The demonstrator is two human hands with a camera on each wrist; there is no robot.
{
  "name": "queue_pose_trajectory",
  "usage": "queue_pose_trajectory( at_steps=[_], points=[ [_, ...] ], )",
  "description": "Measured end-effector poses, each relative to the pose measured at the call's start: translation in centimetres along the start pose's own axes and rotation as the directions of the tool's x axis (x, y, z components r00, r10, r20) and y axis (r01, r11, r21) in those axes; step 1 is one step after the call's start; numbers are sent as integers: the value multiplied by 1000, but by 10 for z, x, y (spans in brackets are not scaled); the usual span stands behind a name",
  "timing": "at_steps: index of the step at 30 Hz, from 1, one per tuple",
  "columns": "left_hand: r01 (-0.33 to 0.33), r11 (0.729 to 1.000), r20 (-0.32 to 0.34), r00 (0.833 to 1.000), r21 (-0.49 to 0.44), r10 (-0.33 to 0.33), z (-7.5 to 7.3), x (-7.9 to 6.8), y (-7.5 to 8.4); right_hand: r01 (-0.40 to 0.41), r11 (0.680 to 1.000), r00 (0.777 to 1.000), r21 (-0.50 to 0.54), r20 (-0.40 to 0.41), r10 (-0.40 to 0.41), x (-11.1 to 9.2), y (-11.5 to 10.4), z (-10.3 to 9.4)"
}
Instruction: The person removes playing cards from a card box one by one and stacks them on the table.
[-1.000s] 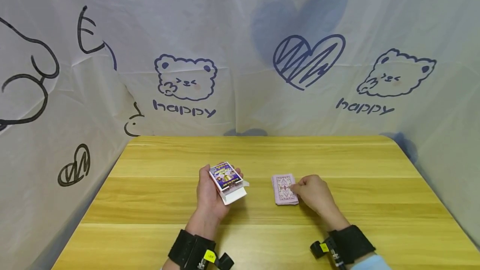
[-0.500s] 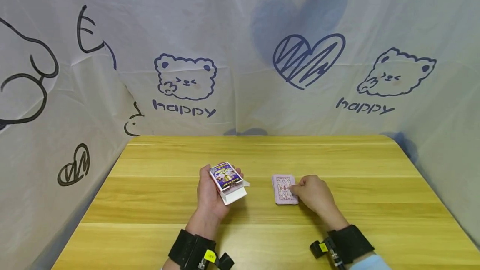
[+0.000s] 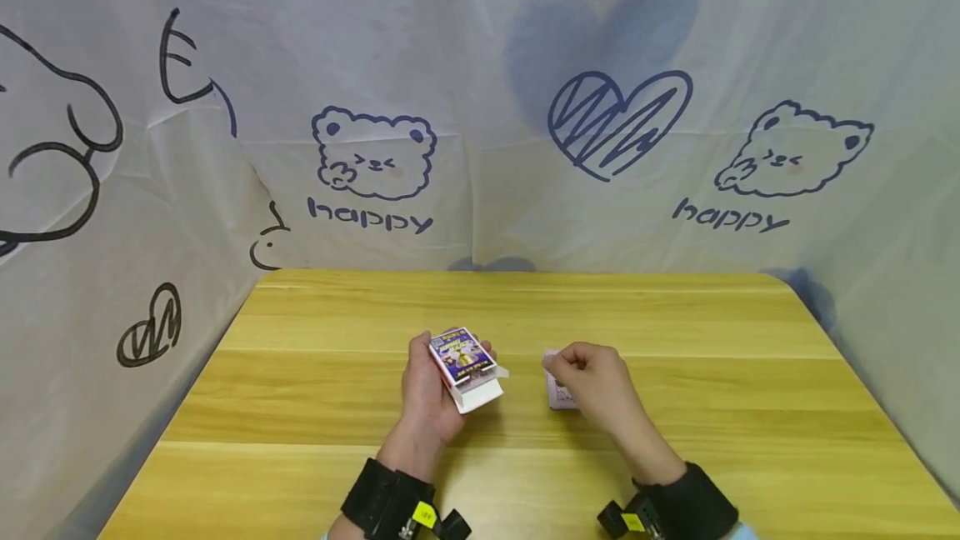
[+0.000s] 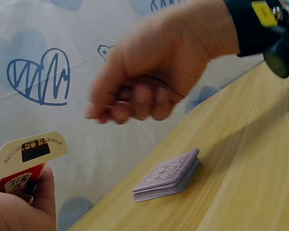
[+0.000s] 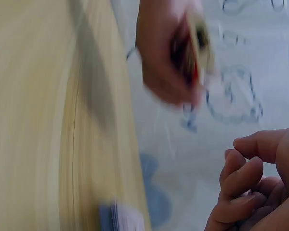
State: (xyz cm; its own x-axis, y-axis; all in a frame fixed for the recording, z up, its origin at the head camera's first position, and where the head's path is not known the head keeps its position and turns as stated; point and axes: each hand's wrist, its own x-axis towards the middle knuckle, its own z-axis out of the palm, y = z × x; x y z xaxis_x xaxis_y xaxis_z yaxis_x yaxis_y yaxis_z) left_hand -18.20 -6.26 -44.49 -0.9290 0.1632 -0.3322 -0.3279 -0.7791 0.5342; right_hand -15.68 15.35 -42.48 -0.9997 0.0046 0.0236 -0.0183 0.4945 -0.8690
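Note:
My left hand grips a playing card box from below, with the purple printed face up. The box's white end flap is folded open. A deck of cards with patterned pale pink backs lies stacked on the table. Above the deck, and apart from it in the left wrist view, is my right hand. Its fingers are curled with thumb and index tips close together, and I see nothing between them. In the head view this hand covers much of the deck.
The wooden table spans the front, its far edge against a white cloth backdrop with drawn bears and hearts. Black straps with small cameras circle both wrists.
My right hand has lifted off the deck's right edge and moved left over it, toward the box. The left hand with the box has shifted slightly right. The deck stays put.

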Motion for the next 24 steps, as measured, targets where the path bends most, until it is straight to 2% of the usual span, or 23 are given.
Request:
queue_pose_trajectory(
  at_steps=[4, 6, 12, 18, 24],
  points=[
    [-11, 1000, 12, 1000, 14, 11, 1, 0, -3, 37, 993, 997, 111, 66, -44, -11, -20, 17],
    [-13, 1000, 11, 1000, 18, 13, 2, 0, -4, 27, 987, 994, 159, 96, -43, -13, -25, 23],
    [-7, 1000, 35, 999, 10, 7, 5, -1, -6, -80, 973, 986, 215, 157, 46, -14, -22, 38],
    [6, 1000, 80, 997, 15, -7, 6, -3, -10, -158, 961, 983, 228, 133, 130, -13, -15, 45],
    [5, 999, 102, 995, 32, -8, 6, -3, -14, -146, 970, 989, 193, 62, 136, -11, -10, 49]
  ],
)
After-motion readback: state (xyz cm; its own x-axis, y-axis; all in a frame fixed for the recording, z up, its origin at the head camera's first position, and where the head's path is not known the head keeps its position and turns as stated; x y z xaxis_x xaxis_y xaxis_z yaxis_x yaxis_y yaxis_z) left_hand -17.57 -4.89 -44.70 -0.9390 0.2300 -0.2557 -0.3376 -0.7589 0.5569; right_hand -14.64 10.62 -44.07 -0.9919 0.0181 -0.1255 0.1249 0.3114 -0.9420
